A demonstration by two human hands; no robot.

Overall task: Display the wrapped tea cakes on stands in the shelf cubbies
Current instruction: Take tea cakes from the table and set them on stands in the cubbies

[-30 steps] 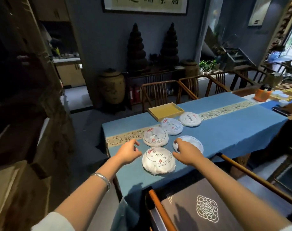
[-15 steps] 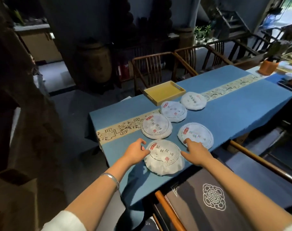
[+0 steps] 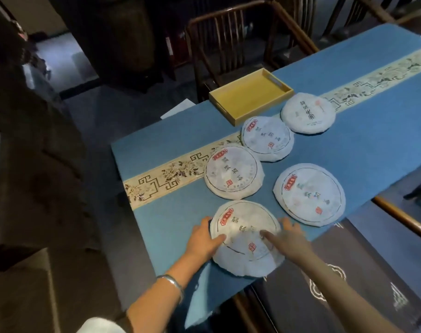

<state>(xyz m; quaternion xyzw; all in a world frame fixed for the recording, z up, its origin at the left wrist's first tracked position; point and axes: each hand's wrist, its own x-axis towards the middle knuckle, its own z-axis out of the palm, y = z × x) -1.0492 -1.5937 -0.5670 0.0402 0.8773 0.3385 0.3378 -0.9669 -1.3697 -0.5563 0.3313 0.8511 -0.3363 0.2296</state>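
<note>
We see five wrapped tea cakes lying flat on the blue tablecloth [image 3: 363, 145]. The nearest tea cake [image 3: 246, 239] lies at the table's near edge, and both hands grasp it: the left hand [image 3: 202, 239] on its left rim, the right hand [image 3: 286, 239] on its right rim, thumbs on top. The other fingers are hidden behind the cake. Behind the cakes stands a yellow tray [image 3: 250, 97]. The printed characters on the wrappers are too blurred to read.
</note>
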